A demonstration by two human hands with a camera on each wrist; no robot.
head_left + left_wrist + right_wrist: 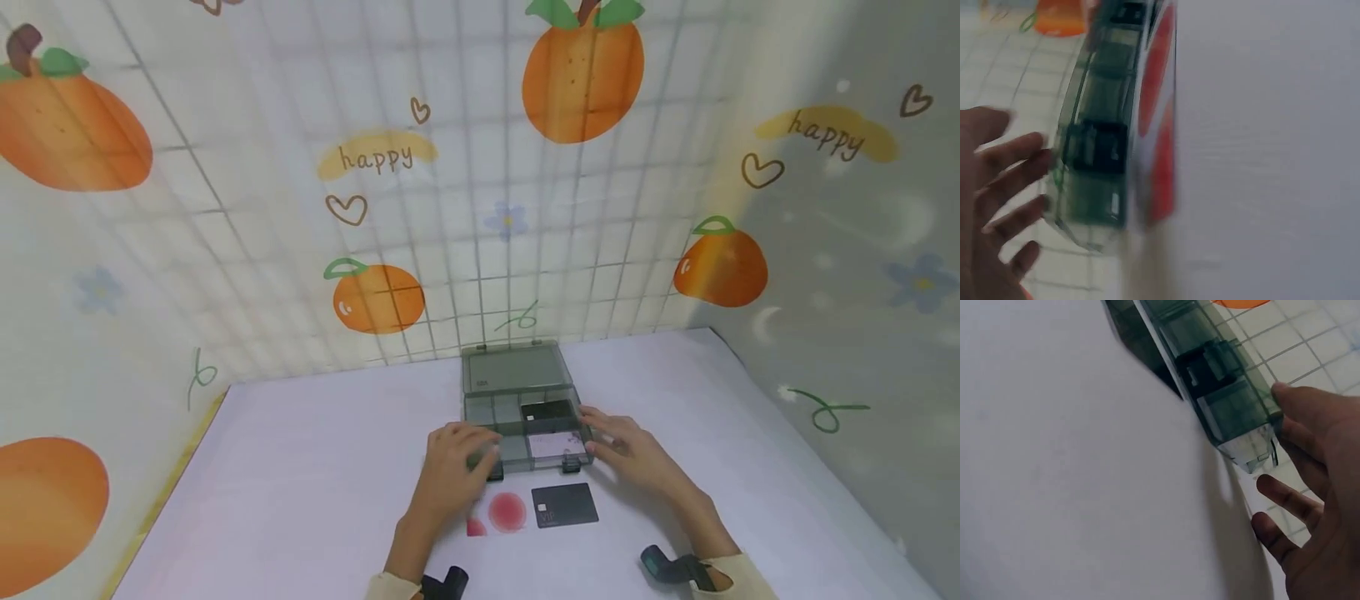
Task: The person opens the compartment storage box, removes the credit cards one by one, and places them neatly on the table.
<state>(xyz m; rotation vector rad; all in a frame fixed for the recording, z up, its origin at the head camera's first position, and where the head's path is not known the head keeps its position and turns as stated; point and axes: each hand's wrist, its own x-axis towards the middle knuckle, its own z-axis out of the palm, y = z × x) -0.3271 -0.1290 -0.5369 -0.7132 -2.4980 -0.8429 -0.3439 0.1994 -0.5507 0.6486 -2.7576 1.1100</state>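
A clear grey-green plastic case (514, 451) with compartments lies on the table, its lid (517, 369) folded back. Inside, a black card (546, 413) lies in the rear right compartment and a pale card (555, 445) in the front right one. My left hand (452, 467) is at the case's front left corner, fingers spread beside its wall in the left wrist view. At the right side, my right hand (637, 454) touches the wall with thumb and fingertips, its other fingers loose. In front lie a black VIP card (565, 505) and a white card with red circles (507, 512).
The white table (300, 492) meets a patterned cloth wall (450, 208) just behind the lid, with a grid behind it. More patterned cloth (847, 275) rises along the right side. Dark camera mounts (663, 567) sit at both wrists.
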